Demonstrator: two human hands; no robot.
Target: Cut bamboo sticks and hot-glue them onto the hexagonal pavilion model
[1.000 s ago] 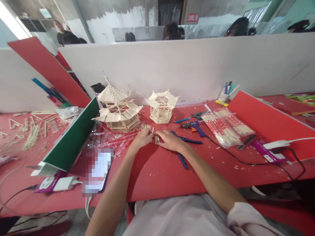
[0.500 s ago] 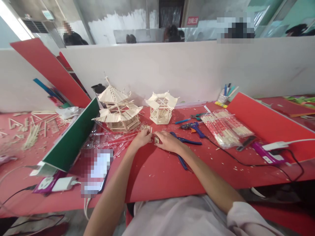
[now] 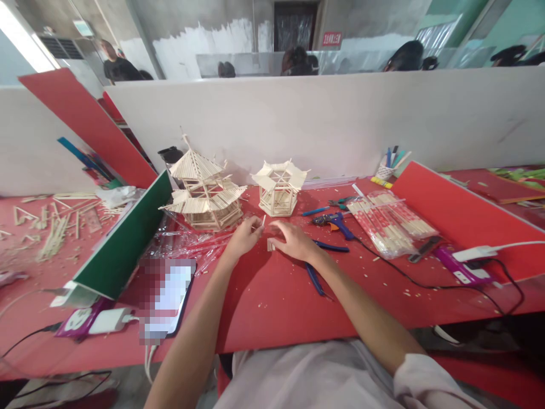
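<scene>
My left hand is closed in a pinch, with a short wooden stick sticking up from its fingertips. Just across from it, my right hand has its thumb and index finger spread apart. By that thumb lies a small piece of joined wooden sticks on the red tabletop; whether the thumb touches it I cannot tell. Blue-handled pliers lie partly hidden under my right hand and forearm. Behind my hands stand a small hexagonal stick pavilion and a taller two-tiered stick pagoda.
At right lie a blue glue gun with a trailing cord and bagged chopsticks. A phone lies left of my left forearm, beside a green board. A red board borders the right. A pale partition stands behind.
My right thumb and index finger have parted, and the small stick piece beside them shows more fully. My left hand has shifted slightly, its short stick now pointing up.
</scene>
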